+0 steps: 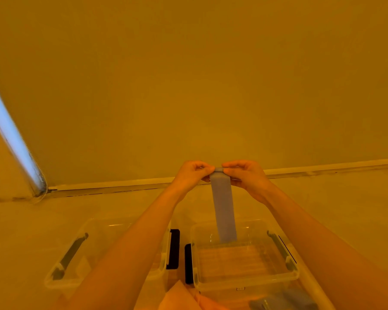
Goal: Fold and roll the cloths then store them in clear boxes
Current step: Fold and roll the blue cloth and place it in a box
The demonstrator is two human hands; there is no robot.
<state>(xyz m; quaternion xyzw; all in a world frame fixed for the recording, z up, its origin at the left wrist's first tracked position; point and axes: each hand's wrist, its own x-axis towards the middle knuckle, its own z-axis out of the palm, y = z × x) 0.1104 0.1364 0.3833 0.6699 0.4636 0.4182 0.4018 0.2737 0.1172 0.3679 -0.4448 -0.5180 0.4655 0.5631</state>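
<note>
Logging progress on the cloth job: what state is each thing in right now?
grey cloth: folded into a strip, top end rolled, hanging above right box
left hand: pinching the roll
right hand: pinching the roll
left clear box: open, lidless
right clear box: open, lidless

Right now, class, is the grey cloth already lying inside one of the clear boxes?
No: the grey cloth hangs in the air as a long strip, pinched at its top by the left hand and right hand.

plain wall [211,74], baseboard strip [112,184], bright window edge [7,130]
</note>
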